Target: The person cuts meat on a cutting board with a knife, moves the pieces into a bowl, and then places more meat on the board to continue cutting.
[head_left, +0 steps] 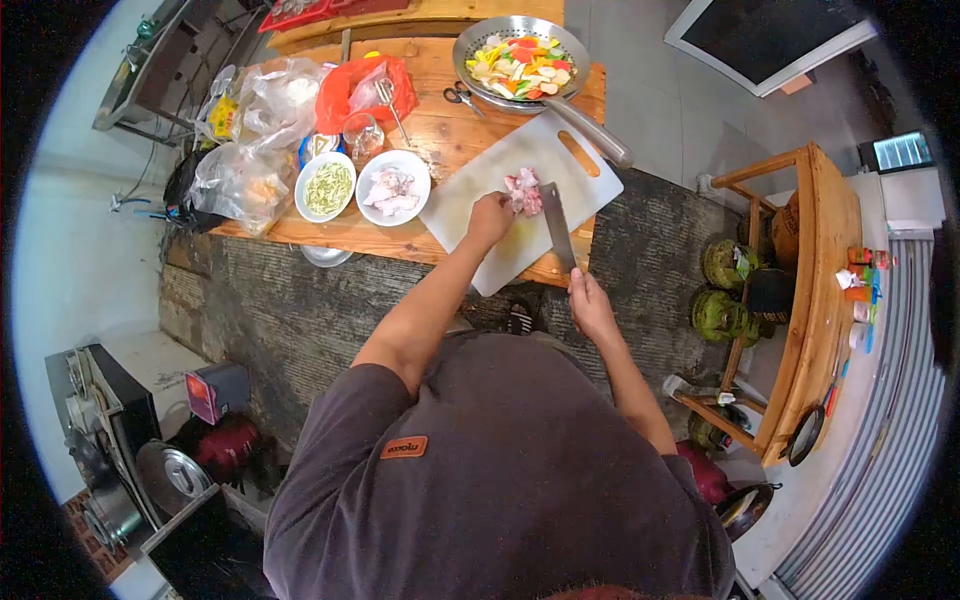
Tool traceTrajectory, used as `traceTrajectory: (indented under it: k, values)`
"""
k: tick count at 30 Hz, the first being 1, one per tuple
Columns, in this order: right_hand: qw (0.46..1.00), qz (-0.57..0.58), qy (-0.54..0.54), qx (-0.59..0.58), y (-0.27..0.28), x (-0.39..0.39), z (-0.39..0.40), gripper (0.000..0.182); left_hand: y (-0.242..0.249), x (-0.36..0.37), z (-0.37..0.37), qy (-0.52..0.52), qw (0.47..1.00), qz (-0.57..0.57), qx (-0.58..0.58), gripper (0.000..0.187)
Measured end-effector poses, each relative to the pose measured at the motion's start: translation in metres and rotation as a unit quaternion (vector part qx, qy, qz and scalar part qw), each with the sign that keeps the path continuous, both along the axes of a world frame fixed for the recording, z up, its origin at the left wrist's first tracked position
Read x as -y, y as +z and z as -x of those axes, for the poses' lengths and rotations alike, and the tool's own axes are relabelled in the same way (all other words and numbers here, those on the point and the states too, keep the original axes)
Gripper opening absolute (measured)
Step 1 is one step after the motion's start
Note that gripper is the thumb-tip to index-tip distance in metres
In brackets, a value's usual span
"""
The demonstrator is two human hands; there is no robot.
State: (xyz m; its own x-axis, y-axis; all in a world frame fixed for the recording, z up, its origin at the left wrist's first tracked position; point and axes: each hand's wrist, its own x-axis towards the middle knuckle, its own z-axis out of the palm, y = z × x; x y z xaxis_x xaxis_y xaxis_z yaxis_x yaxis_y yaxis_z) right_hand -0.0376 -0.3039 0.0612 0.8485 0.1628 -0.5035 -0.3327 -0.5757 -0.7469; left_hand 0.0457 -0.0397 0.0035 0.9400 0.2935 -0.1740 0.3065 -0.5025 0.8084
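Your L hand (490,218) pins raw meat (524,192) on cutting board (520,160), fingertips hidden behind knuckles. R hand (590,305) fingers wrapped round cleaver (557,225), handle hidden.

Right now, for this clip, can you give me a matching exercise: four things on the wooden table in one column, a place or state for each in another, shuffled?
Things:
1. raw meat
2. cleaver
3. colander
4. sliced greens

Places or states:
A. in a white bowl beside a second white bowl
B. full of mixed cut vegetables, beyond the board
C. on the white cutting board, under the left hand
D. gripped by the right hand, blade on the board

Pairs: 1-C, 2-D, 3-B, 4-A
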Motion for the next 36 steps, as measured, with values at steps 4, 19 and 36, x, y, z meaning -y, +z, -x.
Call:
traceTrajectory:
  k: [4, 19, 36]
  values:
    - [0.999, 0.020, 0.038, -0.002, 0.015, -0.011, 0.009, 0.062, -0.008, -0.019, 0.024, 0.017, 0.998, -0.034, 0.052, 0.029]
    - [0.992, -0.031, 0.112, -0.045, 0.026, -0.046, -0.025, 0.066, 0.048, -0.060, 0.165, 0.171, 0.984, 0.026, -0.036, 0.031]
    - [0.997, 0.067, 0.046, -0.020, 0.025, -0.022, 0.041, 0.068, 0.037, -0.224, 0.082, 0.014, 0.928, -0.350, 0.125, 0.034]
